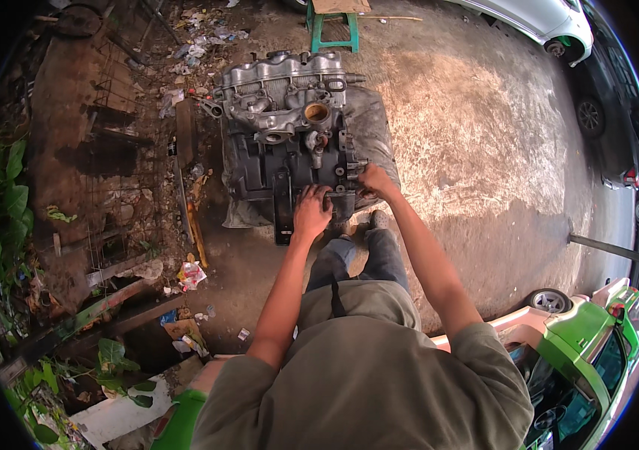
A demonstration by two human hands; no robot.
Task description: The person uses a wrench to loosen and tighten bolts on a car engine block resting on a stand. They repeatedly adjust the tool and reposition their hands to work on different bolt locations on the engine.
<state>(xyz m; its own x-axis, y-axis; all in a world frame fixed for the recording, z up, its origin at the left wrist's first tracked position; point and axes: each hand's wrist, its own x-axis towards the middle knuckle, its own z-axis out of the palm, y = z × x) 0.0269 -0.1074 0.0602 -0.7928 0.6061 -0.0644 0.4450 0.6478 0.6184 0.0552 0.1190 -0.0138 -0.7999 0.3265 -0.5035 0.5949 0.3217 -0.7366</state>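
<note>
Engine block [289, 146] is sitting on a grey crumpled sheet [372, 135] on the ground, right in front of the person, top-center of the head cam view. Silver ribbed cover [282, 71] is at the far end, dark block section at the near end, w/ a round brownish opening [317, 113] facing up approx mid-engine.

L hand [312, 214] is on the near edge of the block, palm down, fingers bent & fairly close together, just beside a long flat black bar [282, 202] that sticks out toward the person. Can't tell if it's gripping smth or just resting there, fingertips are kinda lost against the dark metal. R hand [375, 182] is at the right side of the block near the same end, fingers curled in tight next to a small metal stub [358, 163]. Can't tell what, if anything, is in it b/c the hand itself covers that spot.

Person's in an olive shirt [379, 375] & jeans [389, 259], both forearms reaching fwd, feet close to the sheet.

Rest of the pic: green stool [317, 34] w/ cardboard [340, 6] on top past the engine, white car [529, 16] & dark car [597, 97] upper R, green car [585, 341] lower R, litter [192, 276] & leafy plants [16, 199] on the L.
</note>
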